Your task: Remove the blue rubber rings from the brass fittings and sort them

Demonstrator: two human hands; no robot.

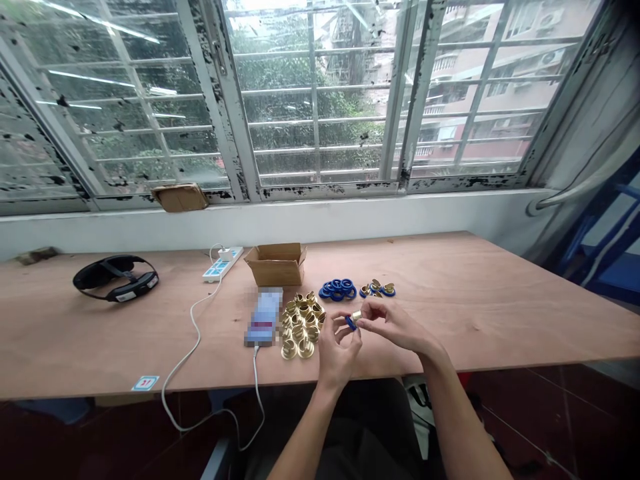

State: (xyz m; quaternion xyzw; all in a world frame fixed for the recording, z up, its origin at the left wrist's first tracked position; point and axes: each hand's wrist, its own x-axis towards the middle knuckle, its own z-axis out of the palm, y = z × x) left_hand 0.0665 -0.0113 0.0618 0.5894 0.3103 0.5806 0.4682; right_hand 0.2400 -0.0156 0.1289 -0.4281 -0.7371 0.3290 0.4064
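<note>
Blue ring (351, 324), one, left hand (339, 350); gold piece (357, 315), one.

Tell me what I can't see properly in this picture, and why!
All in the head view:
- Phone: its screen is blurred into squares, so you can't read it.
- Box: its front wall hides the bottom inside.
- Blue ring: the left hand covers part.
- Gold pile: pieces overlap, hiding each other.
- Left arm: cut off by the bottom edge.

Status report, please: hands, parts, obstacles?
Left hand holds round blue ring. Right hand holds gold metal piece, close to ring. Possible obstacle: piled gold pieces beside left hand.
</note>
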